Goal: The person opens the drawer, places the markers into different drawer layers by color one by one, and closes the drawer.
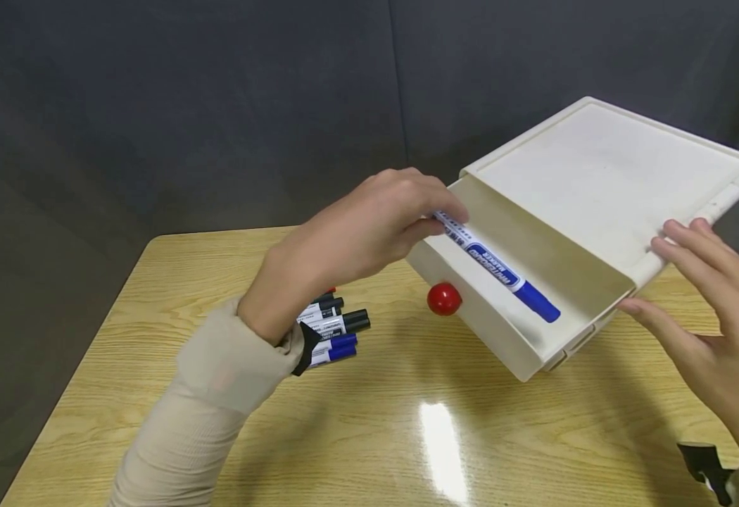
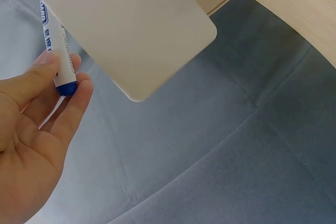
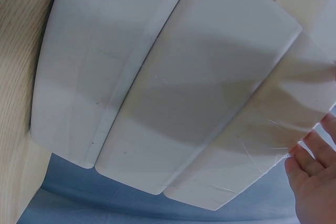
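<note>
My left hand (image 1: 395, 215) pinches the end of a blue whiteboard marker (image 1: 493, 264) between thumb and fingers. Its capped end points down and to the right, over the pulled-out drawer (image 1: 480, 320) of a white plastic drawer unit (image 1: 616, 165). In the left wrist view, the marker's blue end (image 2: 66, 88) shows among the fingertips. A round red knob (image 1: 443, 299) sits on the drawer front. My right hand (image 1: 724, 317) rests its fingertips on the unit's near side edge, fingers mostly straight. The right wrist view shows those fingers (image 3: 312, 153) against the unit's edge.
Several whiteboard markers (image 1: 334, 327) with black, blue and red caps lie on the wooden table (image 1: 173, 317), partly hidden behind my left forearm. A dark grey curtain (image 1: 217, 105) hangs behind the table. Below the top drawer, the unit has further sections (image 3: 79, 77).
</note>
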`<control>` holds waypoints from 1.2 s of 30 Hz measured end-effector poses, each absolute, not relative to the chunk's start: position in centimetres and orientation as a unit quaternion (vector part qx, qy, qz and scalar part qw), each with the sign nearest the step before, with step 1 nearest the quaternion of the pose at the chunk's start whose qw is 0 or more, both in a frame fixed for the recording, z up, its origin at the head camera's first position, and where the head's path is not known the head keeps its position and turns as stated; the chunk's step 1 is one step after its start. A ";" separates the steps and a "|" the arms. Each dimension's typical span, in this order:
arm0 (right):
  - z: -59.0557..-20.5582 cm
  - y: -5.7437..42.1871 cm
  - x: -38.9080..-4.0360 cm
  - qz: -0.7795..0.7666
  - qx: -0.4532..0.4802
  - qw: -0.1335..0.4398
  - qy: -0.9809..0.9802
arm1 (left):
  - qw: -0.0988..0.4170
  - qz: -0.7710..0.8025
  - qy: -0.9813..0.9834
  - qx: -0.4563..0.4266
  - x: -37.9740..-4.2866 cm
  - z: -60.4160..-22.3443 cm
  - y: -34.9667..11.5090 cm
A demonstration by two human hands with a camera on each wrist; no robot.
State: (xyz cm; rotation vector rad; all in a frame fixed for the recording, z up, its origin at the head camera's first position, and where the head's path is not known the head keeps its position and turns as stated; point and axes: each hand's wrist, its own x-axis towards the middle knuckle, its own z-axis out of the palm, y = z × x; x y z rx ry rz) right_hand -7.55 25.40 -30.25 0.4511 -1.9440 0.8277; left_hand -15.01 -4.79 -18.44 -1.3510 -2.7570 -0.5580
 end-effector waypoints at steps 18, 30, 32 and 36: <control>-30.6 25.7 -7.8 0.345 0.197 0.484 -0.780 | -0.024 -0.167 -0.882 -0.440 -15.6 -18.9 -3.7; -29.7 24.8 -7.3 0.352 0.188 0.487 -0.777 | -0.049 -0.156 -0.885 -0.435 -16.4 -19.3 -3.2; -29.7 24.8 -7.3 0.354 0.186 0.487 -0.776 | -0.054 -0.157 -0.886 -0.432 -16.5 -19.3 -3.1; -29.6 24.7 -7.3 0.355 0.186 0.486 -0.777 | -0.069 -0.160 -0.892 -0.417 -16.6 -19.3 -3.0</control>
